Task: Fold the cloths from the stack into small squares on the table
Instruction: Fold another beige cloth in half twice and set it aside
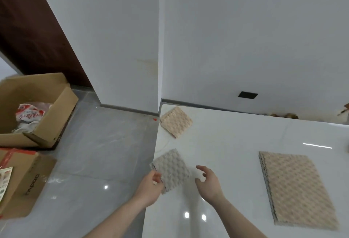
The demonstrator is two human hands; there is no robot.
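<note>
I see both bare forearms reaching in from the bottom of the view, angled up and toward each other over the near left corner of the white glossy surface (236,143). The left hand (151,186) sits right at the surface's left edge, palm turned inward, its fingers (157,178) pinched on the near left corner of a small grey folded cloth (171,169). That cloth is a textured square, turned like a diamond, and its far corner pokes slightly past the surface's edge over the floor; I cannot tell whether it lies flat or is lifted a little.

The right hand (207,182) hovers just beside the cloth's right side, wrist straight, palm facing left. Its fingers (201,168) are spread and loosely curled, holding nothing and not touching the cloth as far as I can see.

Farther away, near the surface's far left corner, a small beige folded cloth (176,121) lies flat, well apart from the hands. To the right, a stack of cloths (296,190) lies unfolded, with beige on top and greyish edges showing along its left side.

On the grey tiled floor (98,152) to the left stand an open cardboard box (37,109) with a red and white bag inside and a taped box (24,181) nearer me.
</note>
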